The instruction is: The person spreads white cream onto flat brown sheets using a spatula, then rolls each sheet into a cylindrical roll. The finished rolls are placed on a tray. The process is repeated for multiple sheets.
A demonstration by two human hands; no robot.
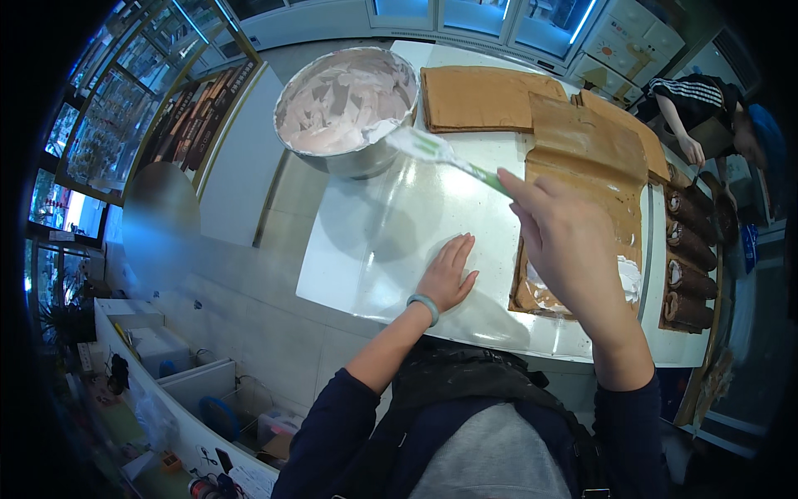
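Observation:
My right hand point(565, 237) grips the green handle of a spatula point(436, 151), whose cream-coated blade reaches to the rim of a metal bowl point(349, 104) full of pale pink cream. My left hand point(447, 274) lies flat, fingers together, on the shiny white table point(374, 241). Under my right hand a brown sheet of sponge cake point(590, 166) lies on paper, with a dab of white cream point(628, 279) near its close end.
More flat brown cake sheets point(482, 96) lie at the table's far side. Several rolled cakes point(690, 258) are lined up along the right edge. Another person in a dark striped top point(694, 104) works at the far right. Glass display cases point(150, 75) stand on the left.

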